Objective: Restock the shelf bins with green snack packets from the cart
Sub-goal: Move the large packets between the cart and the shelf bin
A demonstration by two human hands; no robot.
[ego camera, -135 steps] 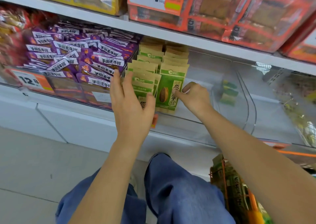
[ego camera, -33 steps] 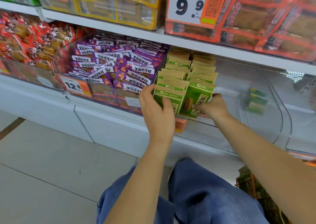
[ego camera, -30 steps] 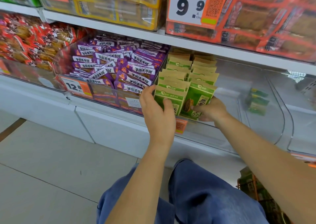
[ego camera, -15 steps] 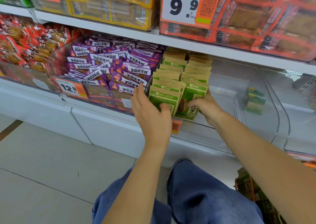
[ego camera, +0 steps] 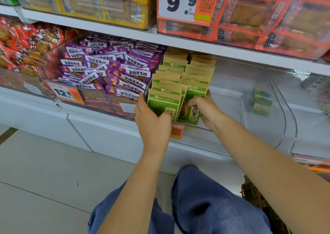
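Observation:
Two rows of green and tan snack packets (ego camera: 180, 76) stand in a clear shelf bin (ego camera: 230, 98). My left hand (ego camera: 151, 121) grips the front packet of the left row (ego camera: 163, 103), fingers along its left side and thumb on its face. My right hand (ego camera: 207, 108) holds the front packet of the right row (ego camera: 190, 111), fingers curled over its face and right edge. The cart (ego camera: 253, 196) shows only as an orange rim at the lower right, with green packets inside.
Purple snack packets (ego camera: 114, 71) fill the bin to the left, red ones (ego camera: 23, 44) beyond. A few small green packets (ego camera: 260, 101) lie in the clear bin to the right. Price tags hang on the shelf above. My blue-trousered knees (ego camera: 196, 203) are below.
The view has shifted slightly. My left hand stays on the left front packet. My right hand has moved up over the face of the right front packet, pressing it back.

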